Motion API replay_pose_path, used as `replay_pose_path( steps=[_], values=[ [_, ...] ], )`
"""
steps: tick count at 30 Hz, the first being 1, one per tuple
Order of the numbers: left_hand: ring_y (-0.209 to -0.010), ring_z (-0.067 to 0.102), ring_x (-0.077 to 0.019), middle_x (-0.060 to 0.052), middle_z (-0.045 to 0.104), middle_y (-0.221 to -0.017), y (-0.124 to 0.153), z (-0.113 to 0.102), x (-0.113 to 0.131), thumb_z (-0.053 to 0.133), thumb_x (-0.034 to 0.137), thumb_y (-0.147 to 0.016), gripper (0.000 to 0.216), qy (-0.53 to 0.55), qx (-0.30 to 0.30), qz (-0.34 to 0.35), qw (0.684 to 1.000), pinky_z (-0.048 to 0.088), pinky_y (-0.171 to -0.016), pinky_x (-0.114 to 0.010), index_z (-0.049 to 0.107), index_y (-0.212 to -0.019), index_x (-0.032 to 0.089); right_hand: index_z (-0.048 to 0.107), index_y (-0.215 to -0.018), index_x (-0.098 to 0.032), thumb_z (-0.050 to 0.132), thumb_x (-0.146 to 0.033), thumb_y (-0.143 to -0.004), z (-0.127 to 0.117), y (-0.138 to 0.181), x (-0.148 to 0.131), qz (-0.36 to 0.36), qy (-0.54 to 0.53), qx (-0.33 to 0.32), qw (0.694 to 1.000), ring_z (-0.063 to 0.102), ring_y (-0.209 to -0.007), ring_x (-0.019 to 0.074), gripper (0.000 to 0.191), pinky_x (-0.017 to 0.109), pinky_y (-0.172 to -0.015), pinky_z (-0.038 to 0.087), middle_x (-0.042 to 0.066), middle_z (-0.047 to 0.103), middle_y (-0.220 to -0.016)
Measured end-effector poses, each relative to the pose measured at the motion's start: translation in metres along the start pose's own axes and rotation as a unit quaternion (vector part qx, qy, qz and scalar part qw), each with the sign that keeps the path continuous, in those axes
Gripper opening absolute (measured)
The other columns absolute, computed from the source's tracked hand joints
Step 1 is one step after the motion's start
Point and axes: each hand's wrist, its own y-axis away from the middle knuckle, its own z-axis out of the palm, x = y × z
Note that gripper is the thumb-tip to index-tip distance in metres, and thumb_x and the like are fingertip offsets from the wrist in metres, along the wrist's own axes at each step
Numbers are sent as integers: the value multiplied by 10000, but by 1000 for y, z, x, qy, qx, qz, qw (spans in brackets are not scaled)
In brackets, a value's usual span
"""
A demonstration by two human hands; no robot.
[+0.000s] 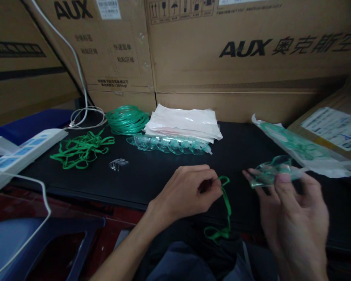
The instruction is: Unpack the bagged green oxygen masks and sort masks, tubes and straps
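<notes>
My left hand (190, 191) is closed in a pinch on a green elastic strap (228, 207), which hangs down past the table's front edge. To the right, my right hand (292, 210) grips a clear green oxygen mask (270, 171) between thumb and fingers, apart from the strap. A row of similar nested masks (172, 144) lies in the middle of the black table. Left of it are a tangle of green straps (82, 150) and a small heap of thin metal strips (118, 164).
Behind the masks are white pouches (184, 121) and coiled green tubing (127, 119). A power strip (26, 156) with white cables lies at left. A bagged mask set (304, 144) rests at right by a cardboard box (336, 117). Large cartons (193, 70) wall the back; a blue stool (46, 234) stands below.
</notes>
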Motion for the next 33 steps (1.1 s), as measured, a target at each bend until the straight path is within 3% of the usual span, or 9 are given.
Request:
replay_pose_path(
  steps=[5, 9, 12, 15, 19, 21, 25, 28, 33],
  values=[
    [-605, 530, -83, 20, 632, -716, -4, 2, -3, 525, 274, -1016, 237, 14, 102, -58, 993, 404, -602, -206, 700, -901, 163, 683, -1081, -230, 673, -510, -927, -14, 3, -5, 137, 29, -179, 974, 709, -803, 168, 321, 244, -711, 583, 76, 756, -1003],
    [-521, 576, -70, 12, 689, -747, -3, 1, -3, 530, 339, -1017, 242, 143, 137, -108, 974, 460, -510, -167, 710, -1053, 181, 650, -1164, -218, 627, -544, -948, -17, 5, -16, 299, 31, -354, 886, 672, -607, 174, 391, 252, -558, 527, 53, 725, -735],
    [-512, 628, -79, -8, 727, -814, -4, 1, -2, 560, 393, -997, 266, 257, 146, -127, 947, 494, -456, -156, 674, -1128, 192, 652, -1118, -228, 690, -521, -917, -14, 7, -22, 369, 19, -419, 830, 729, -684, 199, 358, 284, -645, 559, 58, 747, -796],
    [-528, 665, -92, -44, 762, -881, -7, 0, -2, 612, 423, -965, 272, 326, 176, -142, 918, 546, -487, -175, 636, -1070, 173, 673, -1143, -246, 750, -472, -881, -14, 7, -19, 352, 4, -396, 848, 753, -926, 236, 355, 345, -861, 577, 88, 764, -1033],
    [-659, 719, -117, -63, 780, -955, -8, -3, -3, 616, 388, -967, 223, 320, 204, -136, 915, 586, -599, -199, 621, -1004, 169, 699, -1130, -271, 718, -484, -891, -15, 3, -8, 268, -22, -284, 920, 747, -1004, 268, 321, 458, -994, 556, 83, 771, -1097],
    [-856, 742, -143, -81, 768, -1105, -6, -3, -4, 599, 356, -981, 198, 271, 157, -122, 942, 595, -701, -216, 668, -1008, 172, 727, -1065, -266, 719, -517, -874, -15, 1, -5, 225, -35, -222, 948, 745, -1023, 276, 315, 477, -1005, 557, 73, 780, -1081],
    [-1227, 647, -194, -85, 649, -1399, -1, -3, -4, 627, 274, -969, 133, 169, 5, -86, 982, 564, -855, -244, 735, -993, 200, 756, -1025, -288, 709, -521, -875, -12, 0, -6, 201, -46, -175, 963, 736, -1066, 251, 281, 419, -989, 579, 45, 793, -1049],
    [-1200, 663, -170, -54, 691, -1340, 1, -2, -4, 644, 221, -960, 122, 141, -59, -63, 986, 532, -924, -258, 742, -1034, 220, 757, -1039, -318, 702, -521, -869, -15, 1, -5, 196, -46, -157, 967, 727, -1104, 257, 270, 414, -983, 587, 33, 796, -1060],
    [-1220, 651, -168, -39, 643, -1418, -2, -3, -3, 680, 250, -944, 96, 102, -79, -27, 991, 473, -1039, -277, 767, -960, 212, 740, -1139, -303, 695, -502, -868, -27, 1, 1, 194, -32, -157, 968, 751, -1041, 312, 340, 473, -929, 619, 76, 793, -1105]
  ],
)
